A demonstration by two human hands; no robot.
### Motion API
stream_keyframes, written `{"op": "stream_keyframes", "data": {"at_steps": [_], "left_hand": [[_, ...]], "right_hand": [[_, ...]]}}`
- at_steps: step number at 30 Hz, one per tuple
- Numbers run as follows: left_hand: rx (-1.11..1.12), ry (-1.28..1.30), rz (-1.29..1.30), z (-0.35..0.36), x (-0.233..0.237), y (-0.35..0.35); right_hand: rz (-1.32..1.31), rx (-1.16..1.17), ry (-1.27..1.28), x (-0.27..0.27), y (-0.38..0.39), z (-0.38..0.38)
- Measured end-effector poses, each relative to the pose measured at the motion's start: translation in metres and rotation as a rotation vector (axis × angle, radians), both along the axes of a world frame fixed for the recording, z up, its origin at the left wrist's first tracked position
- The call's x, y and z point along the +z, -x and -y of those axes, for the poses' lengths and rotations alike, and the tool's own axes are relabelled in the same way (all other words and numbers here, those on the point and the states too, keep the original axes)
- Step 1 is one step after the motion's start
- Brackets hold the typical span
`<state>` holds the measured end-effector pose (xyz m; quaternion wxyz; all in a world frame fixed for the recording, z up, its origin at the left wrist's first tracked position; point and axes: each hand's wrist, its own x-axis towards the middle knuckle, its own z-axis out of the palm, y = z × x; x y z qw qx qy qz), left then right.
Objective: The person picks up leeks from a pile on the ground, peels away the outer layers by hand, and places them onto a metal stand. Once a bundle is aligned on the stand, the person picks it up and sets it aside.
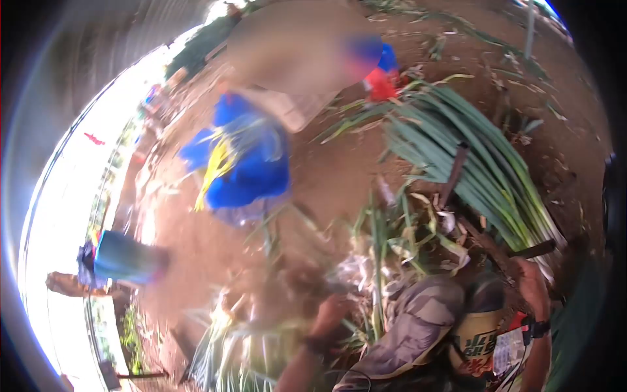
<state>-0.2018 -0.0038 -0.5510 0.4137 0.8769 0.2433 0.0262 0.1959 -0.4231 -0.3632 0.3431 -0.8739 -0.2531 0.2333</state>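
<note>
Low in the middle, my left hand (332, 312) is smeared by motion between a heap of green onions (245, 356) and one upright stalk (377, 274); its fingers and any hold are unclear. My right hand (530, 281), at the lower right, appears closed around a dark tool (537, 249), its shape partly hidden. Beside that hand lie the white root ends of a large bundle of long green onions (467, 153). Pale peeled leaves and scraps (366, 264) are piled before my camouflage-clad knee (424, 307).
A blue plastic bag (255, 163) with yellow strands sits on the bare soil. At the left is a teal container (124, 257). A dark bar (455, 173) crosses the onion bundle. A yellow printed sack (477, 336) lies by my legs. Red and blue material (382, 81) shows beyond.
</note>
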Motion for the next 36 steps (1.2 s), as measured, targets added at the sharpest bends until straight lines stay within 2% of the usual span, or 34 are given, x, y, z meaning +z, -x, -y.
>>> {"op": "stream_keyframes", "data": {"at_steps": [2,3,5,6,7,10,12,16,20,22,26,30,32,36], "left_hand": [[-0.001,-0.304,-0.206,0.015,-0.009,0.052],[0.084,-0.292,-0.221,0.030,-0.021,0.087],[0.271,-0.127,-0.472,0.054,-0.026,0.137],[0.370,0.036,-0.702,0.058,-0.022,0.162],[0.461,0.207,-0.926,0.063,-0.019,0.184],[0.604,0.141,-0.800,0.089,-0.017,0.231],[0.688,-0.115,-0.689,0.099,-0.016,0.244],[0.753,-0.429,-0.659,0.079,0.010,0.228],[0.666,-0.402,-0.704,0.037,0.011,0.214],[0.623,-0.361,-0.772,0.020,0.032,0.199],[0.682,-0.182,-0.849,-0.009,0.033,0.187],[0.628,-0.126,-0.801,-0.031,0.016,0.194],[0.674,-0.163,-0.750,-0.036,-0.005,0.203],[0.709,-0.221,-0.605,-0.039,0.000,0.215]], "right_hand": [[0.170,0.014,0.008,0.016,0.010,-0.027],[0.261,0.015,0.009,0.024,0.013,-0.040],[0.069,0.067,-0.119,0.043,0.022,-0.072],[-0.027,0.085,-0.175,0.051,0.027,-0.085],[-0.005,0.159,-0.143,0.055,0.032,-0.095],[0.107,0.344,-0.062,0.054,0.044,-0.117],[0.242,0.422,-0.022,0.042,0.048,-0.120],[0.196,0.397,-0.017,0.043,0.055,-0.129],[0.265,0.397,-0.030,0.040,0.060,-0.131],[0.284,0.395,-0.031,0.038,0.060,-0.130],[0.267,0.358,-0.002,0.043,0.064,-0.131],[0.258,0.335,-0.019,0.042,0.065,-0.129],[0.265,0.330,0.015,0.047,0.066,-0.130],[0.341,0.314,-0.009,0.036,0.062,-0.121]]}}
